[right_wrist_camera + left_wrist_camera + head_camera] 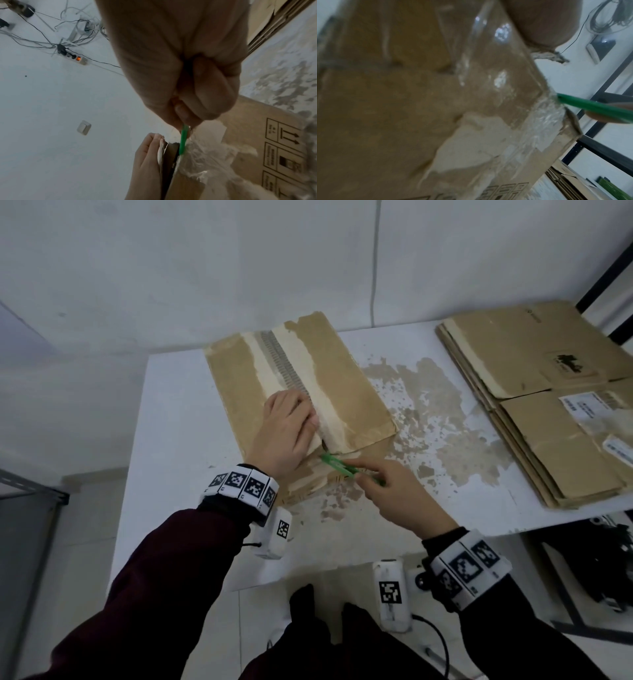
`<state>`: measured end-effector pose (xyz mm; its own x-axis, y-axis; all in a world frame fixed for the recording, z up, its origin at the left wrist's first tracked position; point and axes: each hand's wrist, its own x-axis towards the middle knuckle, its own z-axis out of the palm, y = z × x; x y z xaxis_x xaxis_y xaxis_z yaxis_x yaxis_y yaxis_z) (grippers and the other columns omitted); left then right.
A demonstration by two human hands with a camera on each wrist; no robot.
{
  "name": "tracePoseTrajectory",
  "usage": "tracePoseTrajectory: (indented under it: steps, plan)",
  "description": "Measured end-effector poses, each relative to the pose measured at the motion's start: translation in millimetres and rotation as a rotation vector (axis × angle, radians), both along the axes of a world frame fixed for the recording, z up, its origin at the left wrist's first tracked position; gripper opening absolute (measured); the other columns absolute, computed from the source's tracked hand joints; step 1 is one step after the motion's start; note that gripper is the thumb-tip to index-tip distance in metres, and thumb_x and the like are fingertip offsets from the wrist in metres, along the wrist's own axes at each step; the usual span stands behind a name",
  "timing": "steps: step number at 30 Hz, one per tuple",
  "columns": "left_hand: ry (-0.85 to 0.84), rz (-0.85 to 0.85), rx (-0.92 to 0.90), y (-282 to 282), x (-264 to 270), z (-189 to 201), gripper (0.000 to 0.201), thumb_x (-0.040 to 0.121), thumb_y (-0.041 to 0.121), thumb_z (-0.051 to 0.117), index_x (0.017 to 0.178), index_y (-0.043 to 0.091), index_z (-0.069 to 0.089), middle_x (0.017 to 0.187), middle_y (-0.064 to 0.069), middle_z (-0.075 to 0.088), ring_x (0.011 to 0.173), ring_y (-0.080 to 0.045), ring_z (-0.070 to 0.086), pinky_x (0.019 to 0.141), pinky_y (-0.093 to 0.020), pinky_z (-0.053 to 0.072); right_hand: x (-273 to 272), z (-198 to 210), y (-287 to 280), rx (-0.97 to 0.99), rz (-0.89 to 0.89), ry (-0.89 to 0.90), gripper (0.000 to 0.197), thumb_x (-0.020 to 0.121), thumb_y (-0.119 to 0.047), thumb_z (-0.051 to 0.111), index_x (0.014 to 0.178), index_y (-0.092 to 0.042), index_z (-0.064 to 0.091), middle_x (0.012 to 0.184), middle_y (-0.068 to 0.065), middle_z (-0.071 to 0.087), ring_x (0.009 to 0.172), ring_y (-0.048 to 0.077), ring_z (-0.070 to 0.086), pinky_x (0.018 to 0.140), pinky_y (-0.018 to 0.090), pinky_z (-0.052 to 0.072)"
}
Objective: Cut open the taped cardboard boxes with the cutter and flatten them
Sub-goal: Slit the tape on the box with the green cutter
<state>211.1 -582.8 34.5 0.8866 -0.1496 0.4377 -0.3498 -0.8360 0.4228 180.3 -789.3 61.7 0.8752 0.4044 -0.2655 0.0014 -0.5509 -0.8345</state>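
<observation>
On a scuffed white table [178, 412], your left hand [286, 433] presses flat on the taped box [346, 392] while your right hand [387, 494] pinches the green cutter [337, 465] at the near seam: keep the blade shallow and clear of those fingers.

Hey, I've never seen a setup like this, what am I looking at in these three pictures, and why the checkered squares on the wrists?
No machine here: a person works bare-handed, with marker bands and small cameras strapped to both wrists. The big picture comes from a head camera looking down; the other two look along each hand. On the white table stands a taped cardboard box. The left hand presses flat on its top. The right hand pinches a green cutter, its tip at the box's taped seam. At the right lies a stack of flattened boxes. What the squares are for, the pictures do not show.
</observation>
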Motion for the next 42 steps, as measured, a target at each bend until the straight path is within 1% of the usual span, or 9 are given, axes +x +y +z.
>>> tracePoseTrajectory:
  steps: [8, 11, 15, 18, 22, 30, 33, 37, 42]
  plan:
    - [0.094, 0.057, 0.244, -0.6, -0.8, -3.9, 0.038, 0.096, 0.036, 0.033, 0.088, 0.014, 0.063, 0.102, -0.001, 0.055, 0.115, -0.024, 0.044, 0.113, -0.047, 0.008, -16.8, 3.3, -14.8, -0.134, 0.009, -0.285, 0.032, 0.097, -0.02, 0.046, 0.123, -0.037, 0.057, 0.057, -0.01, 0.049, 0.048, 0.007, 0.044, 0.044, 0.017, 0.028]
    - [0.158, 0.211, 0.311, -17.3, -4.0, 4.0, 0.043, 0.096, 0.04, 0.036, 0.088, 0.017, 0.071, 0.11, -0.002, 0.052, 0.115, -0.024, 0.039, 0.108, -0.044, 0.016, -19.6, 3.9, -21.1, -0.178, -0.009, -0.363, 0.034, 0.098, -0.023, 0.045, 0.126, -0.039, 0.054, 0.056, -0.013, 0.045, 0.056, -0.002, 0.05, 0.046, 0.015, 0.033]
    - [0.432, 0.439, -0.062, -33.8, -6.0, 8.9, 0.024, 0.09, 0.047, 0.055, 0.087, 0.03, 0.071, 0.103, 0.007, 0.054, 0.111, -0.019, 0.042, 0.096, -0.037, 0.021, -21.1, 1.3, -21.1, -0.242, 0.055, -0.416, 0.037, 0.097, -0.024, 0.047, 0.127, -0.043, 0.053, 0.096, -0.017, 0.063, 0.072, 0.003, 0.056, 0.057, 0.021, 0.046]
    - [0.536, 0.499, -0.425, -31.9, -1.5, 7.5, 0.02, 0.081, 0.051, 0.065, 0.071, 0.034, 0.067, 0.077, 0.02, 0.054, 0.105, -0.01, 0.041, 0.091, -0.033, 0.019, -23.3, 1.5, -18.0, -0.285, 0.044, -0.475, 0.038, 0.096, -0.022, 0.048, 0.128, -0.042, 0.053, 0.078, -0.025, 0.044, 0.073, 0.006, 0.047, 0.053, 0.015, 0.035]
    - [0.552, 0.512, -0.536, -28.7, 0.9, 8.0, 0.025, 0.078, 0.049, 0.07, 0.06, 0.034, 0.063, 0.072, 0.023, 0.057, 0.107, -0.007, 0.044, 0.1, -0.036, 0.021, -20.5, -3.7, -19.0, -0.267, 0.032, -0.495, 0.04, 0.096, -0.019, 0.049, 0.128, -0.042, 0.053, 0.068, -0.02, 0.034, 0.06, 0.002, 0.038, 0.049, 0.019, 0.025]
    - [0.561, 0.524, -0.643, -31.5, -2.2, 7.6, 0.026, 0.075, 0.056, 0.068, 0.063, 0.033, 0.066, 0.075, 0.015, 0.061, 0.101, -0.002, 0.045, 0.098, -0.032, 0.023, -14.2, -9.0, -14.4, -0.178, 0.067, -0.46, 0.05, 0.094, -0.01, 0.05, 0.13, -0.045, 0.047, 0.078, -0.004, 0.056, 0.069, 0.015, 0.051, 0.058, 0.028, 0.043]
    - [0.572, 0.501, -0.822, -29.4, -0.2, 5.3, 0.042, 0.054, 0.075, 0.068, 0.067, 0.035, 0.072, 0.083, 0.003, 0.071, 0.115, -0.025, 0.052, 0.105, -0.042, 0.038, -9.3, -9.5, -10.0, -0.184, 0.085, -0.461, 0.046, 0.095, -0.01, 0.048, 0.132, -0.037, 0.05, 0.091, 0.01, 0.066, 0.078, 0.025, 0.058, 0.069, 0.041, 0.049]
    - [0.561, 0.471, -0.788, -35.9, -0.2, 10.6, 0.032, 0.056, 0.068, 0.065, 0.062, 0.037, 0.068, 0.065, 0.013, 0.063, 0.106, -0.029, 0.056, 0.104, -0.048, 0.036, -9.6, -5.6, -13.9, -0.197, 0.09, -0.458, 0.042, 0.095, -0.012, 0.046, 0.13, -0.035, 0.054, 0.092, 0.007, 0.067, 0.079, 0.022, 0.059, 0.071, 0.04, 0.05]
    - [0.507, 0.466, -0.589, -44.8, -5.0, 14.0, 0.026, 0.073, 0.05, 0.066, 0.068, 0.028, 0.053, 0.067, 0.014, 0.054, 0.085, -0.016, 0.057, 0.098, -0.041, 0.032, -6.1, 3.2, -45.0, -0.038, -0.037, -0.328, 0.032, 0.097, -0.02, 0.043, 0.123, -0.036, 0.054, 0.058, -0.006, 0.048, 0.044, 0.006, 0.036, 0.046, 0.024, 0.03]
